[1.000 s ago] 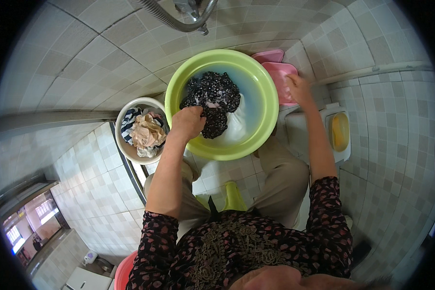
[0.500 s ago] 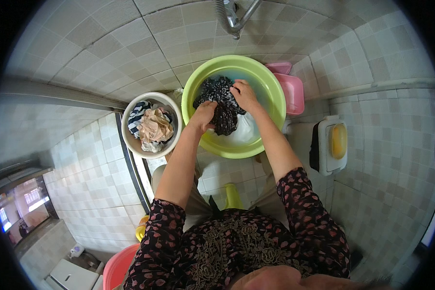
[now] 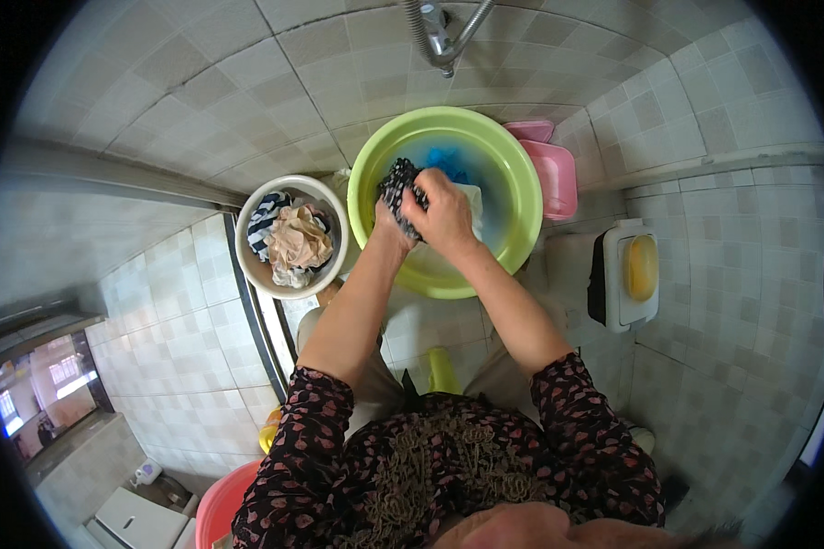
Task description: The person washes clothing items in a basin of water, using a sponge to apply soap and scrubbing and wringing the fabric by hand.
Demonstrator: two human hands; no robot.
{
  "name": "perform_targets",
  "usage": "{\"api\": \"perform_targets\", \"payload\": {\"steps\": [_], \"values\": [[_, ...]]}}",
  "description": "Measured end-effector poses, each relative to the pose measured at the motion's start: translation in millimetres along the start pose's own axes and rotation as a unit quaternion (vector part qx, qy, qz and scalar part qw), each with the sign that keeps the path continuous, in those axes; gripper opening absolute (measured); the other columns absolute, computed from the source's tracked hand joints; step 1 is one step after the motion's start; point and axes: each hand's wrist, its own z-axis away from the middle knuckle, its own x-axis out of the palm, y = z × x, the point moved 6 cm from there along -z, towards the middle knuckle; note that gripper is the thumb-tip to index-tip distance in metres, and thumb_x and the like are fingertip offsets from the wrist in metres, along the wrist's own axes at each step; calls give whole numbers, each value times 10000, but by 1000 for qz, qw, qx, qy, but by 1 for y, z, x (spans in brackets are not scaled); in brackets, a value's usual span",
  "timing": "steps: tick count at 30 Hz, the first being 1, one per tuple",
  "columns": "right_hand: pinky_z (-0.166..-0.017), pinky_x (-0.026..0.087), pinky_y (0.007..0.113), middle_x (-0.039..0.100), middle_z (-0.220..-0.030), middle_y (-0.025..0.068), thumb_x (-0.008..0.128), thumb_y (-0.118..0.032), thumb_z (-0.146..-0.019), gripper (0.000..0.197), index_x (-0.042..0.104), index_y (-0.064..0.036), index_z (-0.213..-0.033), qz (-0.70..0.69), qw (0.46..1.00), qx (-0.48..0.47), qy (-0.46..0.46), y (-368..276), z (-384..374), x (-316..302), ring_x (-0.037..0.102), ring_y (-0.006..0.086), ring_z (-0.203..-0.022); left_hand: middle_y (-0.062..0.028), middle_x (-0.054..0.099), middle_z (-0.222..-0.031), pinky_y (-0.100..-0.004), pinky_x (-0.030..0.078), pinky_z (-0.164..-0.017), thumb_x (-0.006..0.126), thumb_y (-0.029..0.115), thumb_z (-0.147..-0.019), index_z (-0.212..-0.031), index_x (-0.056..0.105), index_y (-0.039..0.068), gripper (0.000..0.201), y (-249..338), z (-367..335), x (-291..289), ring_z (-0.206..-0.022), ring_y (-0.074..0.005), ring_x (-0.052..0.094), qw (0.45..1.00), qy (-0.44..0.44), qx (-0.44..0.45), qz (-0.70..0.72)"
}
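Over the left part of the green basin (image 3: 522, 242), I have a black cloth with white specks (image 3: 397, 186) bunched up between both hands. My left hand (image 3: 390, 226) is closed round its lower left side and is partly covered by the cloth and the other hand. From the right, my right hand (image 3: 446, 214) presses on the bundle with its fingers curled in. Cloudy water fills the basin. A bright blue cloth (image 3: 446, 163) lies in it beyond my right hand, and a white cloth (image 3: 472, 203) shows just right of that hand.
Left of the basin stands a pale bucket (image 3: 341, 265) of crumpled laundry (image 3: 299, 238). Pink plastic containers (image 3: 558, 178) sit at the basin's right, by the wall. Farther right is a white bin with a yellow lid panel (image 3: 643, 268). A metal hose (image 3: 471, 27) hangs above.
My hands have drawn together and gathered the spread black cloth into a tight bundle at the left. The blue cloth in the water has come into sight.
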Motion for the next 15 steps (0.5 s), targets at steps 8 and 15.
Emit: {"api": "perform_targets", "payload": {"steps": [8,15], "values": [[-686,459,444,614,-803,226,619,-266,-813,282,563,9,-846,-43,980,194,12,64,-22,-27,593,403,-757,-89,642,-952,-392,535,-742,419,273,-929,-1053,566,33,307,0,23,36,-817,-241,642,970,192,25,-150],[-664,466,425,546,-827,164,688,-214,-752,285,512,-25,-874,-87,994,40,-43,-8,13,-21,575,362,-775,-99,643,-848,-411,529,-739,395,311,-918,-929,588,55,321,29,7,14,-750,-254,636,981,137,114,-76]]}}
